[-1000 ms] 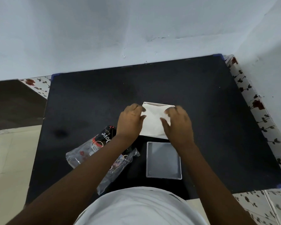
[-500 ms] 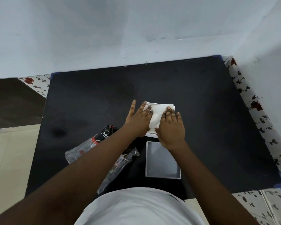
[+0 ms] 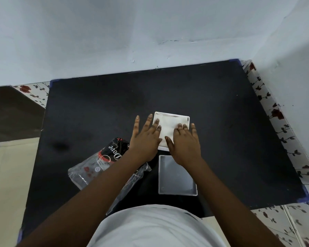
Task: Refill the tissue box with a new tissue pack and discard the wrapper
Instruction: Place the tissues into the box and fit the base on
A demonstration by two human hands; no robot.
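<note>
Pressing flat on the white tissues (image 3: 169, 126) inside the open tissue box (image 3: 171, 115), left hand (image 3: 145, 139) and right hand (image 3: 185, 143) lie side by side, fingers spread, gripping nothing. Box sits mid black mat (image 3: 96, 107). Clear lid (image 3: 177, 177) lies just nearer the person; crumpled wrapper (image 3: 100, 163) rests left of it, under the left forearm.

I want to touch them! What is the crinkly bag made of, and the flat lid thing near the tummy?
The wrapper looks like thin clear plastic film: see-through, shiny, wrinkled, with black and red print. The lid seems to be hard frosted plastic: flat, cloudy, with a raised white rim, though glass cannot be ruled out.
</note>
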